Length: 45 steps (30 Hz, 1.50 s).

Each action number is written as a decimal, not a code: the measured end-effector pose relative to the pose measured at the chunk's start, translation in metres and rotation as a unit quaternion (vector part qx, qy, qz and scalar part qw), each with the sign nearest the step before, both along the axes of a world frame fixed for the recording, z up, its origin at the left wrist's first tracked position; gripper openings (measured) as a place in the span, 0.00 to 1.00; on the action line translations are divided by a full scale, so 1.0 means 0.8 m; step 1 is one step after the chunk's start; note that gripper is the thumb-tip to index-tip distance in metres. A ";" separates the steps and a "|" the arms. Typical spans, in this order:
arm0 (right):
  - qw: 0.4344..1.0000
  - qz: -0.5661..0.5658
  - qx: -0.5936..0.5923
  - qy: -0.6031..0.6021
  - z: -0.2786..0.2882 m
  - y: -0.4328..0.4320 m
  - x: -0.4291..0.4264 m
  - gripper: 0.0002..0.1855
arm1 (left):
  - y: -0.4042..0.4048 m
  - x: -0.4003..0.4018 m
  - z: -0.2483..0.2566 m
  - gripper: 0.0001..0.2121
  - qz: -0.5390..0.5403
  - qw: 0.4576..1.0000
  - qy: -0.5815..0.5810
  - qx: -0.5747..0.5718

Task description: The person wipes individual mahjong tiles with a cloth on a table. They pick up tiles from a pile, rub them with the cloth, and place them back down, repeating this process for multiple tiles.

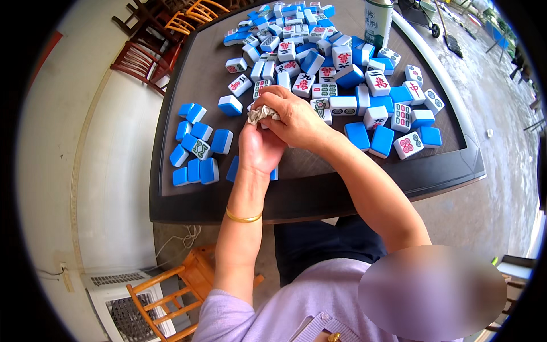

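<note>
My right hand grips a crumpled whitish cloth over the near half of a mahjong table. Under it my left hand, palm up, has its thumb against the cloth; a gold bangle circles that wrist. A sliver of white shows between the hands, but what the left fingers hold is hidden. Blue-backed mahjong tiles lie in a loose group to the left, nearly all face down. Beyond and to the right spreads a heap of mixed tiles, some face up, others on edge.
A tall can bearing writing stands at the table's far right. A raised dark rim borders the tabletop. Wooden chairs are piled by the left wall. Another wooden chair and an air-conditioner unit stand at lower left.
</note>
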State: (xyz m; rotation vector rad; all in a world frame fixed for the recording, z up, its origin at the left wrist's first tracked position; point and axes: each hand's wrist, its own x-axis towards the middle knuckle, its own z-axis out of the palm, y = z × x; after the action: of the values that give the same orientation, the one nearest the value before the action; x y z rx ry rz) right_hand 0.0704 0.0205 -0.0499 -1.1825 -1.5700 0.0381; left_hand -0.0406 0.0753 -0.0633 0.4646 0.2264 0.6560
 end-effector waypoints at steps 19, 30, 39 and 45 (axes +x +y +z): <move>0.996 0.053 -0.070 -0.032 0.009 -0.012 -0.008 0.15 | 0.010 -0.018 -0.001 0.16 0.033 0.999 -0.003 0.015; 0.859 0.040 -0.078 0.505 -0.003 0.031 0.041 0.13 | 0.015 -0.010 0.011 0.11 0.095 0.986 0.131 0.044; 0.776 0.037 -0.054 0.628 0.016 0.009 0.055 0.16 | 0.112 0.034 0.007 0.14 0.273 0.503 0.486 0.661; 0.755 0.090 -0.075 0.645 0.011 0.006 0.053 0.19 | 0.093 -0.023 0.050 0.15 0.138 0.673 0.369 0.626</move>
State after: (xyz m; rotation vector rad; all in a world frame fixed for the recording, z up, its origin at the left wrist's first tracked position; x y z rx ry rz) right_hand 0.1131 0.0252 -0.0409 -0.7470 -0.4007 0.9292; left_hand -0.0588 0.1498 -0.0237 2.0999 0.6169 0.8295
